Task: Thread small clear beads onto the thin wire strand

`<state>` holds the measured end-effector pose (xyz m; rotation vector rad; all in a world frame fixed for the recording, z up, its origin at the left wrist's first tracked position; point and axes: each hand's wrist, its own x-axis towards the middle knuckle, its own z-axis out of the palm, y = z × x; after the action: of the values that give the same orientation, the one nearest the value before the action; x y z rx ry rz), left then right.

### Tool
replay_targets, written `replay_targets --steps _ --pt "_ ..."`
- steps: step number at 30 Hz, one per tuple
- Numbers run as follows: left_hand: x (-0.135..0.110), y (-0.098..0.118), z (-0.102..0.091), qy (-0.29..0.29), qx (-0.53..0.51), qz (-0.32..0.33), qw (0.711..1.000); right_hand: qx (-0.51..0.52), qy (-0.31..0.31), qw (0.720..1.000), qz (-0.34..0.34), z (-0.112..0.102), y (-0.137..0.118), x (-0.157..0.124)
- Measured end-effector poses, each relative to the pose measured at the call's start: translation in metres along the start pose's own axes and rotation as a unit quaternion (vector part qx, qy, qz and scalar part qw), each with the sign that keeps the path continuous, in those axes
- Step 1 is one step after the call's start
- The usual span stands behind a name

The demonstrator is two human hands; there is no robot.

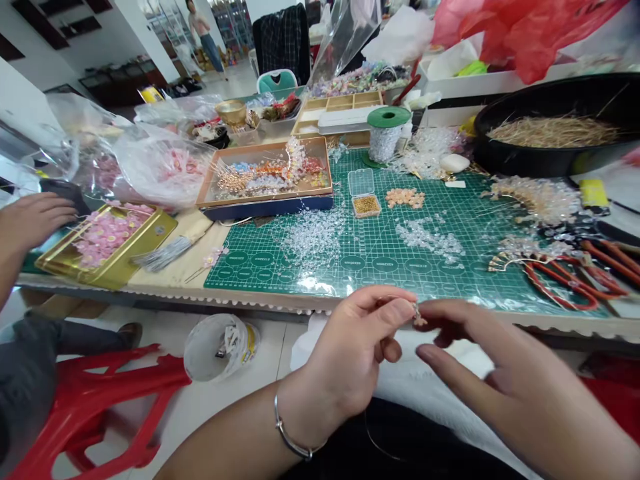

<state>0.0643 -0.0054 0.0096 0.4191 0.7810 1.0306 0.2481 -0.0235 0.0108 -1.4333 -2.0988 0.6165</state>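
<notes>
My left hand (357,357) and my right hand (505,380) meet in front of the table's near edge, over my lap. Both pinch a tiny bead piece (417,315) between their fingertips; a thin wire seems to run from it, but it is too small to be sure. My left wrist wears a silver bangle (290,433). Just beyond the hands lies a green cutting mat (380,257) strewn with clear beads (315,233), a small pile of peach beads (405,197) and a little clear box of gold beads (366,204).
A flat brown box (265,177) holds beaded hairpieces. Red-handled pliers (565,283) lie at the right. A black tub (555,130) holds straw-coloured wires. A gold tin (107,243) of pink flowers is at the left, where another person's hand (33,220) rests. A red stool (95,407) and white bucket (220,347) stand below.
</notes>
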Motion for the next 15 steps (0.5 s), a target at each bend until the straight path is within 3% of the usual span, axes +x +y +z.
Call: replay_targets --steps 2,4,8,12,15 --pt "0.001 -0.004 0.001 -0.021 0.0 -0.001 1.0 0.103 -0.024 0.994 0.029 0.016 -0.004 0.007" --pt "0.002 -0.006 0.001 -0.038 0.017 0.004 0.999 0.186 -0.004 0.981 0.05 0.023 -0.004 0.012" --pt "0.002 -0.002 -0.003 -0.062 0.102 0.036 0.992 0.294 0.036 0.952 0.072 0.015 0.004 0.016" --pt "-0.003 0.008 -0.003 -0.046 0.225 0.051 0.972 0.383 -0.009 0.918 0.104 0.006 0.015 0.018" --pt "-0.006 0.012 0.0 -0.059 0.283 0.029 0.957 0.399 -0.028 0.91 0.106 0.001 0.019 0.022"
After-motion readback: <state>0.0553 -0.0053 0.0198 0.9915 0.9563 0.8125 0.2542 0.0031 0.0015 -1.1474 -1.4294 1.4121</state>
